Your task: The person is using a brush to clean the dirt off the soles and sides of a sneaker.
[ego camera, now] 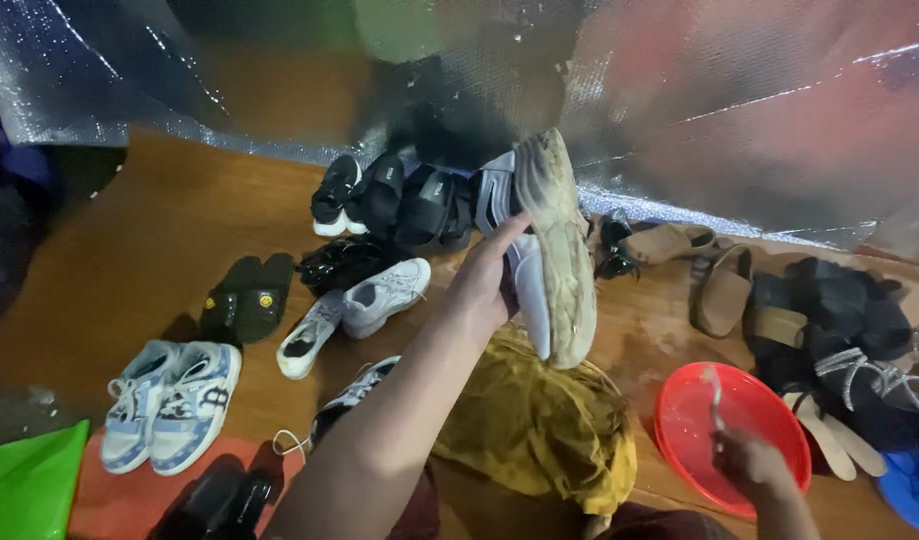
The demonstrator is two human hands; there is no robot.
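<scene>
We hold a sneaker [548, 250] up in our left hand [488, 278], above the wooden floor [170, 240] and over a rumpled mustard-yellow cloth [540, 425]. The fingers of that hand are wrapped around the shoe's side, gripping it near the middle, with the thumb lying along the upper. The shoe is turned on its edge so that its sole faces right and toward us. The sole is thick and pale, stained a dirty tan and grey along its whole length, with grime packed into the tread. The upper is white to light grey with darker panels near the heel, which points up toward the silver foil sheet [740, 110] hanging at the back.

Our right hand [748, 462] is low at the right, over a red basin [728, 432]. Its fingers are closed around the handle of a small brush [717, 398], whose head stands up over the basin; the picture is blurred there.

Other shoes lie about on the floor. To the left are a pair of light blue and white sneakers [170, 400], a pair of black slides [245, 298] and two white sneakers [355, 310] lying apart. Behind the raised shoe stands a row of black shoes [400, 200]. To the right are tan sandals [695, 270] and a heap of dark strapped sandals [840, 330]. A green sheet [30, 485] shows at the lower left corner.
</scene>
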